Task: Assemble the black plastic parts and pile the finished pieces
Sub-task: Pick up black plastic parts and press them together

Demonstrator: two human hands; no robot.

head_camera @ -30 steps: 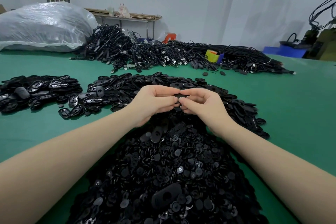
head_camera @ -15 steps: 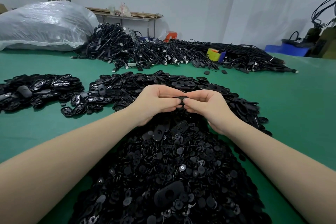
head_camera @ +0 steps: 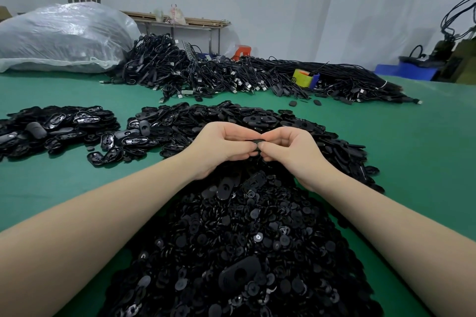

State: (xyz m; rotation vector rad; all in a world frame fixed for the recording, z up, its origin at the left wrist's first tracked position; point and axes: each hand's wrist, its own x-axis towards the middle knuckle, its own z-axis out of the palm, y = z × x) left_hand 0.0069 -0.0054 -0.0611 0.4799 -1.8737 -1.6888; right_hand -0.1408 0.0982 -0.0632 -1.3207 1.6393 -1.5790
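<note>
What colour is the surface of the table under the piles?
Green: the table surface shows plainly in the head view.

Near centre: heap of small round parts (head_camera: 244,247) on the table (head_camera: 417,162).
Behind it: heap of oval pieces (head_camera: 231,118).
Above the join of those heaps: left hand (head_camera: 221,148) and right hand (head_camera: 288,152), touching.
Far left: smaller pile (head_camera: 54,126).
Far centre: cables (head_camera: 231,77).
Far left corner: bag (head_camera: 64,38).
</note>
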